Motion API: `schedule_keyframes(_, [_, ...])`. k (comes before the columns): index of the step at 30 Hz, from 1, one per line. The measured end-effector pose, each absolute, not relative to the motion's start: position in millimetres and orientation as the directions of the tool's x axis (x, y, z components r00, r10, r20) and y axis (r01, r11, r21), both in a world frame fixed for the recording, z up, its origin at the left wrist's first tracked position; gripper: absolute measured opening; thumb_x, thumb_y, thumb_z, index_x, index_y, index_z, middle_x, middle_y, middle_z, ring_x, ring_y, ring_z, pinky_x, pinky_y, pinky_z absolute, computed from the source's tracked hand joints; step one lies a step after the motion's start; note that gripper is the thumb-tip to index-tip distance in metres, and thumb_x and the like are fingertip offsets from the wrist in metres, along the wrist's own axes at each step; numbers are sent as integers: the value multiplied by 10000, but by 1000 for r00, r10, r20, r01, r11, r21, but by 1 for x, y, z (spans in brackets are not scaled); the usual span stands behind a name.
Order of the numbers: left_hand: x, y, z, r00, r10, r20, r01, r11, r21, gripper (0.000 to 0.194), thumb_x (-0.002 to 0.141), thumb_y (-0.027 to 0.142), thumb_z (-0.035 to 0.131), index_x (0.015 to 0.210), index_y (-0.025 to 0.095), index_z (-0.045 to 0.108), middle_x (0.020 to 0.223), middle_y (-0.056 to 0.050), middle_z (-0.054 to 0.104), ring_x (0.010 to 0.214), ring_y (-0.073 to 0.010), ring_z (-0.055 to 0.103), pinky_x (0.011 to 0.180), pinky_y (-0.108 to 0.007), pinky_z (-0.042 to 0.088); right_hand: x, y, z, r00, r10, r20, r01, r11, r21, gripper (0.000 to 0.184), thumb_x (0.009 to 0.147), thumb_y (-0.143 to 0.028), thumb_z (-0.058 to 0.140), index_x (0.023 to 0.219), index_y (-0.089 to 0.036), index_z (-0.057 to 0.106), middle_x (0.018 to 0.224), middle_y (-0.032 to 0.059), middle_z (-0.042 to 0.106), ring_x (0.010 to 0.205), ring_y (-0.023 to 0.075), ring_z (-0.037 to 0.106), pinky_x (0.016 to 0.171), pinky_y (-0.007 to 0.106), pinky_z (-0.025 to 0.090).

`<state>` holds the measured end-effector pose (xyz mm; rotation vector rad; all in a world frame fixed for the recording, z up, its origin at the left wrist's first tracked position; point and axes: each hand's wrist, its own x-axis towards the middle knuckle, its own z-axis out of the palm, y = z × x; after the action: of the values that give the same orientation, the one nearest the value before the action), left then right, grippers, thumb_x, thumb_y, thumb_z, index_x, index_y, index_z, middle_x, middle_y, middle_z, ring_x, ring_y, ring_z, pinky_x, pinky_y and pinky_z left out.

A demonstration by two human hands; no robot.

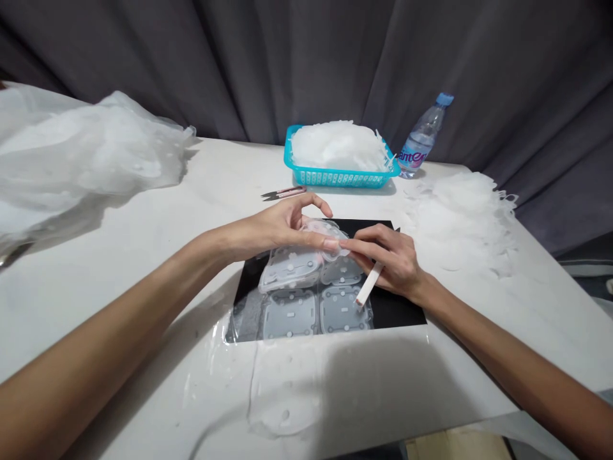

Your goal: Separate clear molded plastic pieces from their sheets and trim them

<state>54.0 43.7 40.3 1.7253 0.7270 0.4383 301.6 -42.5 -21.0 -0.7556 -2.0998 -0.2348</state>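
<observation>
My left hand grips the upper part of a translucent moulded plastic sheet between thumb and fingers, with the index finger raised and curved. The sheet has rounded-square panels with small round bumps, and part of it is lifted. At its top edge my right hand pinches close to my left thumb. A slim white-handled tool lies held in my right hand, pointing down toward me; its working end is mostly hidden. More clear panels rest on a black mat under both hands.
A blue basket heaped with white translucent pieces stands behind. Thread snips lie before it, a water bottle beside it. A pile of translucent pieces is right; a large plastic bag is left. A grey curtain hangs behind.
</observation>
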Motion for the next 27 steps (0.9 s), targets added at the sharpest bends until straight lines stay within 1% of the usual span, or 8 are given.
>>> schedule_keyframes(5, [54, 41, 40, 772, 623, -126, 233, -92, 968, 542, 693, 419, 963, 1119, 248, 674, 698, 0, 729, 539, -169, 667, 494, -248, 468, 301, -43, -19, -430, 449, 783, 588, 798, -135, 267, 1024, -194, 631, 1240, -290, 756, 974, 58, 756, 841, 187, 726, 670, 319, 599])
schedule_keyframes(8, [56, 38, 42, 773, 618, -143, 232, -65, 971, 530, 685, 391, 961, 1097, 248, 661, 695, 13, 721, 550, -164, 672, 489, -234, 464, 300, -43, -18, -432, 444, 785, 576, 806, -138, 274, 1022, -179, 633, 1252, -281, 741, 974, 60, 749, 849, 188, 720, 673, 321, 596])
schedule_keyframes(10, [57, 36, 44, 776, 614, -146, 226, -54, 973, 498, 686, 370, 954, 1064, 240, 656, 703, 16, 717, 554, -154, 663, 485, -224, 454, 299, -44, -17, -417, 475, 775, 583, 794, -173, 251, 1026, -194, 628, 1229, -287, 743, 963, 55, 741, 833, 189, 712, 674, 331, 595])
schedule_keyframes(13, [60, 34, 45, 785, 604, -139, 212, -52, 976, 407, 721, 345, 928, 987, 220, 646, 713, 14, 707, 563, -133, 637, 475, -206, 424, 295, -46, -16, -349, 570, 744, 604, 744, -286, 189, 1034, -249, 625, 1178, -290, 740, 976, 61, 733, 830, 203, 698, 688, 366, 592])
schedule_keyframes(15, [61, 33, 42, 767, 633, -108, 178, -49, 983, 377, 722, 321, 928, 921, 212, 627, 738, 15, 705, 589, -127, 635, 488, -203, 428, 291, -47, -14, -246, 615, 749, 600, 704, -380, 126, 1010, -285, 672, 1127, -268, 716, 993, 73, 715, 811, 208, 663, 664, 372, 567])
schedule_keyframes(18, [61, 32, 34, 697, 717, -6, 77, -65, 995, 413, 682, 282, 954, 791, 201, 564, 765, 28, 687, 641, -114, 632, 544, -202, 464, 284, -48, -8, -92, 666, 741, 560, 649, -514, 118, 948, -298, 761, 961, -245, 657, 904, 50, 653, 731, 186, 562, 612, 346, 491])
schedule_keyframes(21, [61, 30, 27, 644, 764, 47, 22, -79, 997, 475, 670, 272, 964, 708, 191, 498, 733, 40, 649, 637, -91, 595, 565, -192, 460, 277, -52, -1, -92, 748, 657, 493, 608, -623, 156, 948, -269, 757, 859, -235, 634, 810, 15, 620, 682, 162, 508, 611, 328, 455])
schedule_keyframes(27, [64, 22, 25, 553, 832, 43, 31, -72, 997, 654, 668, 332, 971, 619, 204, 332, 573, 77, 487, 522, -61, 462, 495, -189, 363, 268, -66, 2, -32, 864, 502, 377, 476, -795, 39, 963, -263, 727, 962, -235, 754, 889, 25, 678, 665, 137, 528, 598, 302, 475])
